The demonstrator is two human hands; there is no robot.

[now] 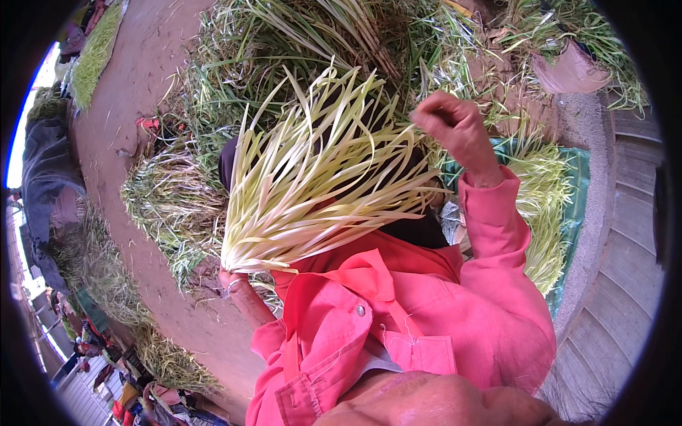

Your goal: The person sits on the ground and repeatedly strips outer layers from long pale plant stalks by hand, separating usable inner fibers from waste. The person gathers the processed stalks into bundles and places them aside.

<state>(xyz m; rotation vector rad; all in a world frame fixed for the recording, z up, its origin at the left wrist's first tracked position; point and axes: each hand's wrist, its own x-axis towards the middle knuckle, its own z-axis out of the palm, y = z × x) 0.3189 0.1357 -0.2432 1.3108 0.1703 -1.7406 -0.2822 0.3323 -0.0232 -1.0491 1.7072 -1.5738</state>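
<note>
A fanned bunch of pale yellow, flat-leaved stalks, perhaps blanched chives (314, 181), spreads across the middle of the view over the person's lap. My left hand (233, 279) grips its gathered base at the lower left, with the leaf tips pointing up and right. At the upper right, my right hand (450, 121) is raised beside the leaf tips with its fingers curled. A leaf tip reaches close to those fingers; whether they pinch it cannot be told.
A large heap of green leafy stalks (240, 80) lies ahead, with a smaller heap (170, 186) at left. More yellow leaves (538, 213) lie on a green sheet (578, 186) at right, beside a concrete edge (586, 128). Several people work at far lower left.
</note>
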